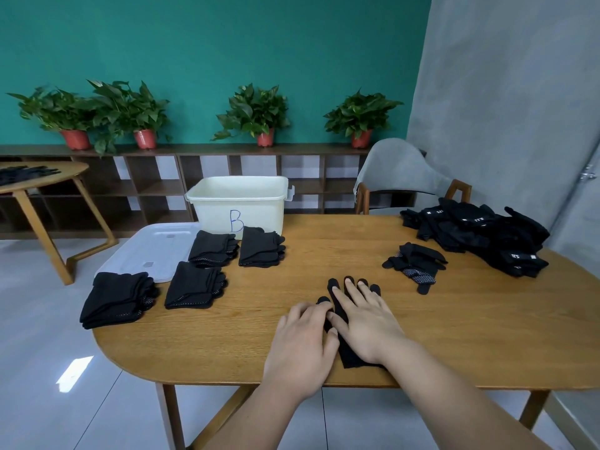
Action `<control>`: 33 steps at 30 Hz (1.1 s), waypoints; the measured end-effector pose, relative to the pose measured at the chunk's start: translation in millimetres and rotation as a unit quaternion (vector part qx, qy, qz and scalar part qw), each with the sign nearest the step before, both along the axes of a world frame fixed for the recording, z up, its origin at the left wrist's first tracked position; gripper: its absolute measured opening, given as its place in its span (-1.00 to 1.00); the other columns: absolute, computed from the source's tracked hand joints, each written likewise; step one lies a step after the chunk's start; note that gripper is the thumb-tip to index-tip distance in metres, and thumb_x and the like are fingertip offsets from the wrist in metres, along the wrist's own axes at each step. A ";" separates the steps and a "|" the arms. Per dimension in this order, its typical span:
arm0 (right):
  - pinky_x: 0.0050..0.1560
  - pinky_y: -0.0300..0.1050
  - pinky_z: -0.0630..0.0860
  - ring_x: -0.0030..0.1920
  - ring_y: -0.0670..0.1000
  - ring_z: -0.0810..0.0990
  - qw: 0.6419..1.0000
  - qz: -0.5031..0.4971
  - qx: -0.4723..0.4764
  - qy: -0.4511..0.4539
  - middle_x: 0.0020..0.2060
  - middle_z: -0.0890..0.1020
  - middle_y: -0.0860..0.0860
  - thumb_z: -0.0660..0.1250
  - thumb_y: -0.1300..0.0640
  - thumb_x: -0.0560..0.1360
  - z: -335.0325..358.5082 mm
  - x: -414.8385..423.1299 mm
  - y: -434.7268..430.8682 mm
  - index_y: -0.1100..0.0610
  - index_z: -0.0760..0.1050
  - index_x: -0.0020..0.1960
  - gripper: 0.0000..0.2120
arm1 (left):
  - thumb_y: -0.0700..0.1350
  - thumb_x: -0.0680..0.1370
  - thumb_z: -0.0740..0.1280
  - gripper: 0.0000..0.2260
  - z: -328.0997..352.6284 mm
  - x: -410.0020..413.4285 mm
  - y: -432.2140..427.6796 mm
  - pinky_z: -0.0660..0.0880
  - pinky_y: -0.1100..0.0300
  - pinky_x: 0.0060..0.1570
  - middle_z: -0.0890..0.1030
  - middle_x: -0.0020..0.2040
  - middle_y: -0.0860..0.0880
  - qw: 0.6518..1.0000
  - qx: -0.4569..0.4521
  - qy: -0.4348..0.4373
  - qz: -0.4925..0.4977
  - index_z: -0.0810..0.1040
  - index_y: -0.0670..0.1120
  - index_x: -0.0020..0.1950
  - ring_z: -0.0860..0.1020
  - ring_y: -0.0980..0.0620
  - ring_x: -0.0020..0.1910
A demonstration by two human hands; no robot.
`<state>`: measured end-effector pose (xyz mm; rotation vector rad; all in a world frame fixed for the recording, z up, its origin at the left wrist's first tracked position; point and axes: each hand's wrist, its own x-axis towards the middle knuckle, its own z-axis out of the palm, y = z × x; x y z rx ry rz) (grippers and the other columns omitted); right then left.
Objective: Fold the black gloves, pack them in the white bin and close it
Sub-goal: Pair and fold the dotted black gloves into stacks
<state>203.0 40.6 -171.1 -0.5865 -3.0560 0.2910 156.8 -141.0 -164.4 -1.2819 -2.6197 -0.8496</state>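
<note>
Black knit glove (349, 354) lies flat by the near edge of the oval wooden table (324, 248). The left hand (303, 339) and right hand (367, 323) press it with straight fingers. Four folded glove stacks (117, 298) sit toward the left edge. An unfolded black heap (480, 235) waits at the far right. The white plastic bin (238, 203) stands open at the far edge beside its white lid (146, 251), so packing and closing likely remain. Bare wood mid-table leaves room.

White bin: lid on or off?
Off. The bin is open-topped; the lid lies flat on the table beside it, on the view's left.
</note>
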 end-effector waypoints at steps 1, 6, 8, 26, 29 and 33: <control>0.67 0.05 -0.19 0.67 -0.02 -0.27 1.000 0.005 -0.012 0.026 0.68 -0.17 -0.11 -0.14 -0.35 0.68 -1.8 4.1 -2.0 -0.17 -0.11 0.70 -0.36 | 0.12 0.72 0.11 -0.57 -0.9 -0.1 0.6 0.20 0.13 0.50 0.39 0.51 0.16 1.000 -0.007 0.003 0.000 0.29 0.11 0.61 0.19 0.13 0.53; 0.55 -0.13 0.24 0.56 -0.13 0.26 0.956 -0.010 -0.089 0.279 0.52 0.42 -0.19 0.18 -0.10 0.71 -6.8 26.5 -3.5 -0.10 0.51 0.48 -0.63 | 0.31 0.66 0.06 -0.47 -8.8 -5.1 4.1 0.18 0.08 0.53 0.35 0.54 0.23 0.998 -0.054 0.025 -0.003 0.35 0.14 0.59 0.16 0.11 0.56; 0.42 -0.14 0.40 0.41 -0.14 0.41 0.947 -0.033 -0.093 0.305 0.36 0.56 -0.22 0.30 -0.03 0.66 -8.3 34.5 -1.8 -0.10 0.63 0.30 -0.74 | 0.36 0.63 0.06 -0.41 -8.6 -5.8 5.3 0.16 0.08 0.54 0.33 0.55 0.25 0.998 -0.060 0.026 -0.002 0.37 0.14 0.59 0.14 0.12 0.56; 0.30 -0.05 0.51 0.34 -0.11 0.45 0.950 -0.067 -0.020 0.306 0.25 0.64 -0.18 0.34 -0.01 0.62 -20.7 51.4 -9.5 -0.06 0.64 0.27 -0.74 | 0.26 0.64 0.17 -0.55 -11.7 -4.3 0.8 0.25 0.12 0.49 0.47 0.41 0.27 0.999 0.015 0.034 0.014 0.50 0.15 0.48 0.25 0.18 0.49; 0.23 -0.04 0.51 0.29 -0.07 0.47 0.958 -0.083 0.019 0.273 0.22 0.64 -0.19 0.34 -0.09 0.59 -21.3 48.5 -11.8 -0.07 0.66 0.23 -0.73 | 0.31 0.62 0.17 -0.55 -11.4 -4.6 2.0 0.23 0.13 0.48 0.48 0.34 0.31 0.999 -0.012 0.040 -0.003 0.56 0.17 0.42 0.26 0.19 0.46; 0.29 -0.01 0.51 0.36 -0.08 0.42 0.951 -0.075 -0.004 0.299 0.27 0.63 -0.18 0.38 -0.09 0.60 -21.5 49.7 -10.3 -0.06 0.65 0.27 -0.72 | 0.29 0.67 0.13 -0.53 -13.8 -5.6 3.5 0.21 0.09 0.52 0.43 0.47 0.27 0.999 -0.022 0.038 0.014 0.50 0.17 0.51 0.21 0.14 0.52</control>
